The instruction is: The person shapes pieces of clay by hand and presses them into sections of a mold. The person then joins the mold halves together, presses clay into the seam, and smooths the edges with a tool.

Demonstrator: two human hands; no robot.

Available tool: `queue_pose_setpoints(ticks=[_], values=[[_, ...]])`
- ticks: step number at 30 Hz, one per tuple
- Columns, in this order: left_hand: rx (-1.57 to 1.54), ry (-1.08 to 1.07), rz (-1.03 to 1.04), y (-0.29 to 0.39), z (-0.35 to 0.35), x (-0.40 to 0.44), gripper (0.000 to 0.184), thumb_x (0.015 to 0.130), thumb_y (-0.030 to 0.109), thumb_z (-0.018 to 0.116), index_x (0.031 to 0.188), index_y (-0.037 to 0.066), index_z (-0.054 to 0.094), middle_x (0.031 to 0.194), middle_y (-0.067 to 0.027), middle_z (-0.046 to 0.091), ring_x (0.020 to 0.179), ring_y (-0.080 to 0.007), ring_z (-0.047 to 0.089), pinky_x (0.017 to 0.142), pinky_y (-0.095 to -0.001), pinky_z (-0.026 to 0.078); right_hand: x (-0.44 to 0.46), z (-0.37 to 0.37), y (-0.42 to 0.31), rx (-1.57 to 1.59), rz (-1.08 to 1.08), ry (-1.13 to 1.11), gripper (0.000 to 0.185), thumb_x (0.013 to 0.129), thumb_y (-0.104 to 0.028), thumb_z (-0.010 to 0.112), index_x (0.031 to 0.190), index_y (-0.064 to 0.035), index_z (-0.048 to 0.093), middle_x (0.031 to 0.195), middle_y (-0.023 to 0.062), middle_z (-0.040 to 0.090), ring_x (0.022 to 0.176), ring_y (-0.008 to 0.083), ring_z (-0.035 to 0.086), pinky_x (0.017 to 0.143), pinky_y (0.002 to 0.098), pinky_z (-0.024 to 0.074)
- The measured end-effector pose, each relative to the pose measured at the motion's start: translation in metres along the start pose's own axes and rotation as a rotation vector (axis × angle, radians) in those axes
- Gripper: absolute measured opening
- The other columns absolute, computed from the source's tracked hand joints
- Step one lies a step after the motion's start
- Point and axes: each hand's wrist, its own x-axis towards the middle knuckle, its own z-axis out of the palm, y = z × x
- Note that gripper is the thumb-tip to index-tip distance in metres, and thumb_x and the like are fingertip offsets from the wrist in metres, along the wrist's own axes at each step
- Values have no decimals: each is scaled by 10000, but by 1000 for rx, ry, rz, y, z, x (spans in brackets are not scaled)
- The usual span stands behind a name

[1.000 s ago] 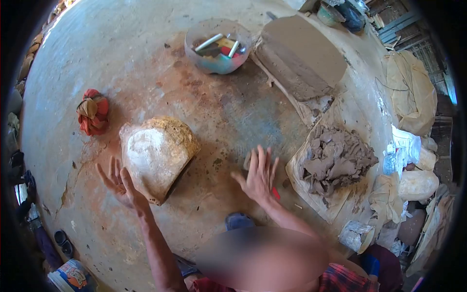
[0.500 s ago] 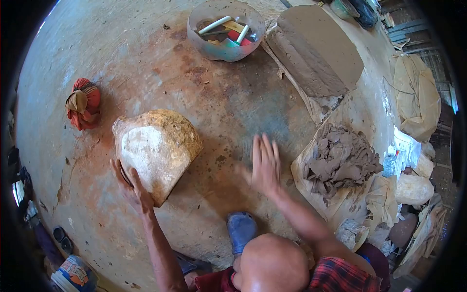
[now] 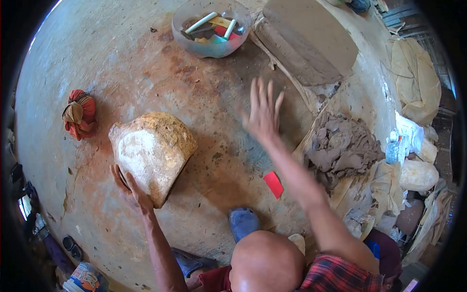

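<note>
A pale, rounded plaster-like block (image 3: 151, 146), white on top with a rough brownish side, rests on the floor left of centre. My left hand (image 3: 130, 191) touches its lower left edge, fingers stretched out and the thumb lying along the block. My right hand (image 3: 264, 109) is held over the floor with fingers spread and nothing in it, slightly blurred. Below it, near my right forearm, lies a flat red piece (image 3: 273, 185). A clear plastic bowl (image 3: 209, 48) stands beyond, holding white sticks and coloured flat pieces in dark liquid.
A large smooth clay slab (image 3: 311, 39) lies at the upper right, with a heap of torn clay (image 3: 343, 148) nearer me. A red cloth bundle (image 3: 80, 114) sits at the left. Sacks (image 3: 413, 80) and wrapped lumps line the right edge. A blue boot (image 3: 243, 224) is below.
My right hand has moved forward and its fingers have spread. The red piece now shows on the floor where that hand was. My left hand stays at the block; the view has shifted slightly.
</note>
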Motion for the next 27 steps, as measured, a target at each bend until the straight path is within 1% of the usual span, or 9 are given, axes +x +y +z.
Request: queue_pose_setpoints(ticks=[3, 6, 11, 13, 17, 19, 22, 24, 27], values=[[-5, -5, -13, 4, 1, -1, 660, 1111, 274, 538, 1641, -29, 287, 1656, -227, 398, 1529, -310, 393, 1259, -420, 288, -145, -26, -40, -2, -43, -291, 1176, 930, -890, 288, 1649, 40, 261, 1736, 206, 245, 1618, 421, 152, 1263, 687, 43], [66, -13, -14, 11, 0, -3, 654, 1111, 277, 540, 1635, -31, 300, 1651, -227, 406, 1526, -309, 398, 1257, -417, 294, -186, -33, -33, -5, -120, -366, 1187, 924, -896, 292, 1641, 50, 277, 1727, 204, 269, 1610, 432, 175, 1256, 688, 57], [106, -10, 7, 10, -2, -1, 630, 1116, 274, 535, 1617, -47, 328, 1636, -226, 428, 1505, -311, 427, 1249, -413, 306, -4, 11, 3, -84, 73, 4, 1152, 937, -901, 199, 1672, -15, 217, 1744, 195, 216, 1617, 426, 136, 1253, 717, -15], [76, 5, 3, 11, 2, 0, 615, 1120, 280, 530, 1598, -66, 355, 1626, -227, 444, 1498, -310, 437, 1244, -412, 314, 61, 20, 29, -21, 203, 173, 1114, 963, -870, 234, 1667, -8, 234, 1734, 200, 251, 1619, 419, 138, 1249, 716, -40], [27, 33, 20, 4, 3, -1, 619, 1121, 289, 529, 1595, -70, 357, 1623, -228, 447, 1498, -306, 438, 1241, -409, 320, 18, 12, 16, 23, 218, 144, 1066, 989, -830, 273, 1663, -4, 248, 1728, 196, 274, 1624, 411, 122, 1247, 711, -56], [110, 25, 14, 9, 1, -1, 625, 1122, 300, 524, 1593, -74, 356, 1623, -230, 448, 1497, -307, 441, 1239, -403, 322, -85, -2, -19, -122, 104, -78, 1066, 1005, -774, 361, 1632, 82, 257, 1706, 245, 292, 1618, 438, 121, 1247, 711, -10], [88, 20, 14, 7, 0, -1, 643, 1121, 320, 525, 1596, -75, 348, 1620, -232, 452, 1495, -314, 445, 1240, -404, 322, -191, -42, -47, 50, -5, -302, 1058, 984, -739, 476, 1607, 98, 299, 1689, 239, 309, 1597, 449, 191, 1243, 712, 55], [102, 26, 10, 10, -2, -5, 641, 1119, 326, 530, 1590, -76, 362, 1618, -231, 456, 1491, -314, 449, 1239, -404, 324, -185, -36, -24, 27, -118, -282, 1069, 978, -776, 439, 1624, 63, 297, 1702, 230, 294, 1595, 441, 207, 1249, 708, 50], [132, 38, 40, 3, 2, 1, 631, 1116, 336, 537, 1572, -77, 397, 1613, -227, 465, 1483, -313, 460, 1236, -401, 328, -78, -9, 10, -52, -58, -28, 1045, 983, -805, 365, 1658, -12, 277, 1719, 210, 280, 1602, 428, 201, 1252, 713, 40]])
